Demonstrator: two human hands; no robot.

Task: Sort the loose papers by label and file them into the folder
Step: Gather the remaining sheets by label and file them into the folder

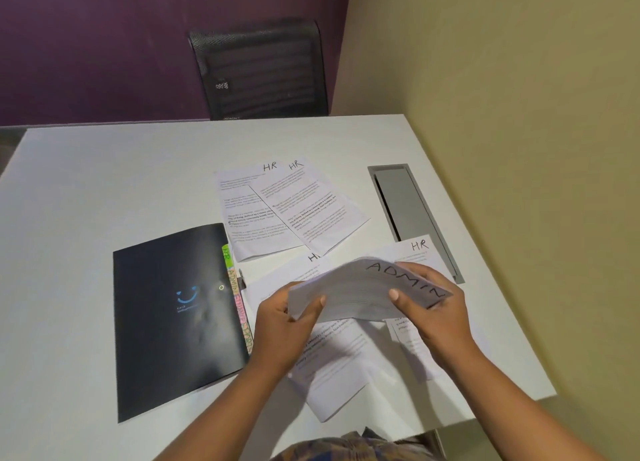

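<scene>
A stack of papers [360, 291], its top sheet marked ADMIN, is held above the white table [104, 190] by both hands. My left hand [287, 325] grips its left end and my right hand [433, 304] grips its right end. Two sheets marked HR [277, 211] lie overlapping farther back. More HR sheets [339, 353] lie under my hands, partly hidden. A closed black folder [173, 322] lies to the left, with coloured label tabs [239, 304] sticking out along its right edge.
A grey cable hatch [405, 207] is set into the table at the right, near the beige wall. A black mesh chair [263, 69] stands behind the far edge. The table's near right corner sits just right of my right forearm.
</scene>
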